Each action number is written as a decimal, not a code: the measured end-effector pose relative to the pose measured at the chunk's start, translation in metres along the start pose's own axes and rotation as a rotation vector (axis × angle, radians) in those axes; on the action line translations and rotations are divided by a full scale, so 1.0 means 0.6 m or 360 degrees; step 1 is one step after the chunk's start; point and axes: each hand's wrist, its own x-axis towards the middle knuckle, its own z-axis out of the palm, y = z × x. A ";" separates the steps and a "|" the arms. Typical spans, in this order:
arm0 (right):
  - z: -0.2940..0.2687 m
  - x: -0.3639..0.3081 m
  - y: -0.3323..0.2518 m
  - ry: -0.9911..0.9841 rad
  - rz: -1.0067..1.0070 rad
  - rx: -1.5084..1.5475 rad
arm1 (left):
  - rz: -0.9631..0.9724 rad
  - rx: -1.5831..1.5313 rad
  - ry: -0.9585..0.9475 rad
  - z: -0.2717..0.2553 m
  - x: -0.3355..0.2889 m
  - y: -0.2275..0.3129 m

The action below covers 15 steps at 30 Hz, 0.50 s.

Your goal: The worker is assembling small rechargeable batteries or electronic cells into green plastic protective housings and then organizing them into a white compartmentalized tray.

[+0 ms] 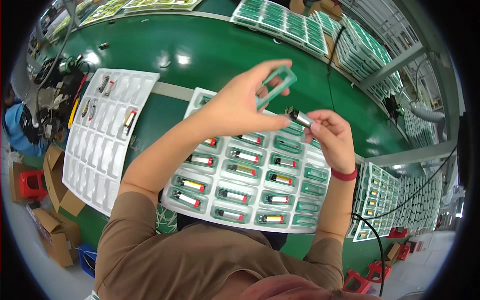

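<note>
My left hand point(240, 97) is raised over the far side of a white moulded tray point(212, 186), its fingers closed around a translucent green plastic frame point(275, 93) that is tilted and hollow in the middle. Lower and to the right, my right hand point(334, 137) pinches a small silver cylindrical part point(301, 118) with a dark end pointing toward my left thumb. A small gap seems to lie between that part and the frame. In the tray, many pockets hold green frames with silver, red and yellow parts inside point(234, 195); the right column shows green frames point(313, 189) without such parts.
Another white tray point(100, 150) on the left carries a few loose parts. Filled trays point(280, 22) lie across the green bench point(200, 47), with stacked trays point(377, 192) on the right. Cardboard boxes point(62, 235) and red stools point(356, 283) stand below. Black cables hang at the right.
</note>
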 end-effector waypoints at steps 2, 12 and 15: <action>-0.008 -0.016 0.006 0.0049 -0.0007 0.0029 | 0.0024 0.0165 -0.0077 0.000 -0.007 -0.022; -0.011 -0.024 0.019 -0.0059 0.0030 0.0177 | -0.0302 0.0212 -0.0178 0.031 0.007 -0.020; -0.016 -0.023 0.018 -0.0127 0.0098 0.0222 | -0.0244 0.0321 -0.0193 0.031 0.006 -0.030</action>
